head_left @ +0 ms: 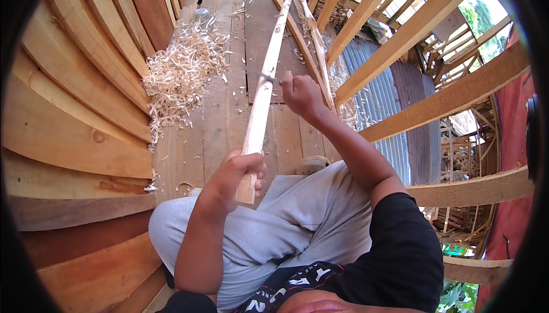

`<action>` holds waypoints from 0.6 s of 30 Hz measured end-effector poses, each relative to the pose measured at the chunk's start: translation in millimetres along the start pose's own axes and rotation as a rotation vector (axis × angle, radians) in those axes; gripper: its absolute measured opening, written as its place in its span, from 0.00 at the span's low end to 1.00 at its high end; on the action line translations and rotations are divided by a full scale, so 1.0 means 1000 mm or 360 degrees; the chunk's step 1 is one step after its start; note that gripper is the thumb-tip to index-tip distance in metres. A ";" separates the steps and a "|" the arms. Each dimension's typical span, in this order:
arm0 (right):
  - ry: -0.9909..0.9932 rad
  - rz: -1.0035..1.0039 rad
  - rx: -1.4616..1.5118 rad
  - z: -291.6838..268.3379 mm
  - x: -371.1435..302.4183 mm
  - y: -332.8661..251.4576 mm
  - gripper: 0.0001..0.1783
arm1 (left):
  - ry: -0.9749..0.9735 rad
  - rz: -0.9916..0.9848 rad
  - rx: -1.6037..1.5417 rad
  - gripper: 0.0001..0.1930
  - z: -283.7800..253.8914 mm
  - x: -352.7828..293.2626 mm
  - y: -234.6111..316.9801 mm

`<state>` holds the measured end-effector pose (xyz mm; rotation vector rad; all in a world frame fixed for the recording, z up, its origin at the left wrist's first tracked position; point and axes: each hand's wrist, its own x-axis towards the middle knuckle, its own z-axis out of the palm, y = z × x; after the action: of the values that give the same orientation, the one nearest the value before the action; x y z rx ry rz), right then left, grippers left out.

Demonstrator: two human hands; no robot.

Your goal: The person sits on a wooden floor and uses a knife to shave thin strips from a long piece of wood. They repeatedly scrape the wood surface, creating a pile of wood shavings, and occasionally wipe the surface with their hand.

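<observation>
A long pale wooden pole [266,98] slants away from my lap across the plank floor. My left hand [234,176] is wrapped round its squared near end, just above my grey trousers. Farther along, my right hand [303,94] is closed on what looks like a knife [267,77]. Its narrow dark blade lies across the pole, while most of the handle is hidden in my fist. Rough light patches show along the pole's far half.
Curly wood shavings [189,64] are heaped at the left, with a small greyish container [202,14] behind. Another pale pole [317,47] and a brown strip [297,36] lie to the right. Upright boards [74,121] line the left; slatted rails [434,104] and corrugated metal [374,78] flank the right.
</observation>
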<state>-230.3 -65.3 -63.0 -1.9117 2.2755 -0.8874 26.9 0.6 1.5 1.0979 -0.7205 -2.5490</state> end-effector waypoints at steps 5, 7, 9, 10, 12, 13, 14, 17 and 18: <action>0.0145 0.0290 -0.0139 0.004 0.031 0.055 0.32 | -0.0014 0.0075 0.0277 0.12 0.010 0.000 -0.009; 0.0007 0.0231 -0.0083 0.003 0.031 0.044 0.32 | 0.0043 0.0116 0.0384 0.11 0.007 -0.002 -0.008; -0.0204 0.0070 -0.0099 -0.003 0.011 -0.003 0.33 | 0.0116 0.0148 0.0480 0.11 0.005 -0.004 -0.018; -0.0197 0.0046 -0.0086 -0.006 0.014 0.001 0.33 | 0.0143 0.0175 0.0509 0.11 0.006 -0.003 -0.017; -0.0195 0.0018 -0.0067 -0.004 0.020 0.023 0.33 | 0.0188 0.0209 0.0565 0.11 0.007 -0.002 -0.018; 0.0077 -0.0127 -0.0075 -0.001 0.027 0.033 0.32 | 0.0172 0.0208 0.0574 0.11 0.007 0.002 -0.015; 0.0046 -0.0009 -0.0094 0.002 0.024 0.045 0.31 | 0.0154 0.0207 0.0582 0.11 0.005 0.008 -0.010; -0.0174 0.0083 0.0025 0.001 -0.003 -0.007 0.31 | 0.0265 0.0175 0.0582 0.11 -0.005 -0.005 -0.002; -0.0217 0.0051 -0.0014 0.000 -0.002 -0.008 0.31 | 0.0279 0.0160 0.0592 0.11 -0.005 -0.011 -0.002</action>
<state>-222.5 -64.0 -59.7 -1.8711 2.2282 -0.7208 37.3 5.2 4.1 1.3374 -1.2008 -2.2533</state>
